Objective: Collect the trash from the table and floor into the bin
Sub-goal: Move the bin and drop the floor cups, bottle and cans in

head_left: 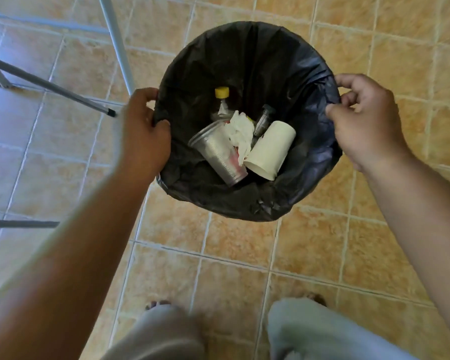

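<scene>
your left hand [143,131] pinching the black bin bag [244,61] rim at nine o'clock, your right hand [366,120] gripping it at three, cups, tissue, bottles inside

Lined bin [247,201] on tiled floor [244,255]

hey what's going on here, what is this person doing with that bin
A person stands over a bin lined with a black bag on a tiled floor. The left hand pinches the bag's edge on one side and the right hand pinches it on the other. Inside lie a clear plastic cup, a white paper cup, a crumpled tissue and a bottle with a yellow cap. No loose trash shows on the visible floor.
</scene>
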